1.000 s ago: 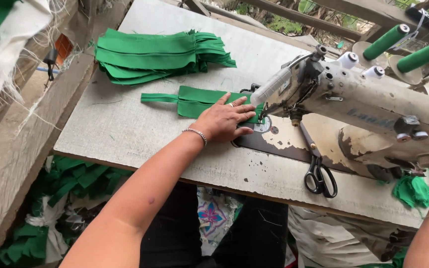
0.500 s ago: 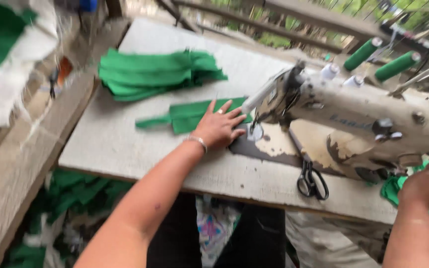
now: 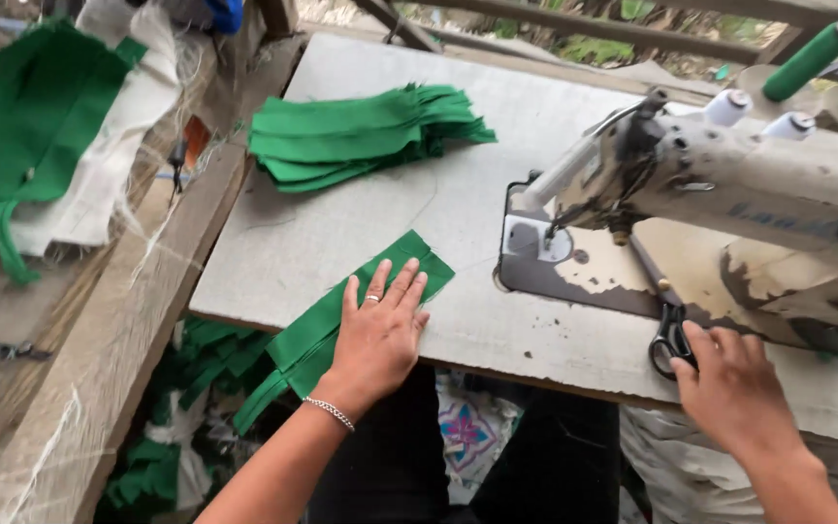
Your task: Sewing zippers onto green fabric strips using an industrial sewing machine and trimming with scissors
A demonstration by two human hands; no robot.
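Head view, nearest first: left hand [image 3: 377, 335] lies flat, palm down, fingers spread, on a folded green fabric strip [image 3: 341, 325] at the near edge of the worktop [image 3: 341, 233]; its grip is open, pressing not clasping. Strip runs diagonally, its upper end on the worktop w/ a fringed edge, its lower end hanging over the near edge toward the floor. Ring on one finger, thin bracelet at the wrist. Right hand [image 3: 734, 388] rests at the near right edge, fingertips touching the black handles of the scissors [image 3: 671, 340]; fingers are curled loosely over the handles, not clearly closed round them, so can't tell if it grips. Scissors lie on the sewing machine's bed, blades pointing away. Below the worktop, between the arms: dark trousers and a patterned cloth [image 3: 472, 432]; to the left, green and white offcuts [image 3: 181, 427] on the floor. Farther in, right: worn cream sewing machine [image 3: 729, 184], paint chipped on the bed, needle area and metal plate at its left end, approx. level w/ the strip's upper end but well apart. Far left of worktop: stack of green fabric pieces [image 3: 361, 141], well apart from both hands. Behind the machine: green thread spools [image 3: 812, 58] and white ones beside. Far left, off the worktop: green and white cloth [image 3: 41, 146] draped over a wooden rail.
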